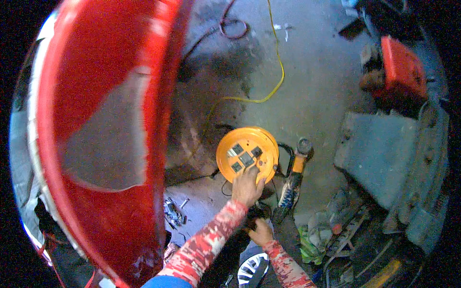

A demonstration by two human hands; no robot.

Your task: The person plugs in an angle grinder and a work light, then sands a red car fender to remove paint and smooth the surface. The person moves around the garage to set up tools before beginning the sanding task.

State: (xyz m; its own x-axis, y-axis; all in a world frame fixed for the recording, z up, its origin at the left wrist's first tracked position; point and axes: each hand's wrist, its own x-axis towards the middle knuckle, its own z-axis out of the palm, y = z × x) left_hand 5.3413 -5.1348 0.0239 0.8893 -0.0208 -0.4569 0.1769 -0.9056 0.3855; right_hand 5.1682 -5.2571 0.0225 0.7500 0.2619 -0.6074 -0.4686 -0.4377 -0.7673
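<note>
A round orange cord reel (270,144) with several dark sockets on its face stands in front of me. My left hand (246,186) reaches onto its near side, fingers stretched toward the sockets and thumb apart. Nothing shows in that hand. Below it, my right hand (261,233) is closed at a dark object whose shape I cannot make out; my arm and the shadow partly hide it. To the right of the reel lies a power tool (297,165) with an orange body and a round head.
At left stands a large red car body panel (105,221) with a bare grey patch. A yellow cable (280,72) and a dark red hose (235,29) cross the floor. At right are a red box (403,72) and a grey panel (379,153); small metal parts (175,211) lie lower left.
</note>
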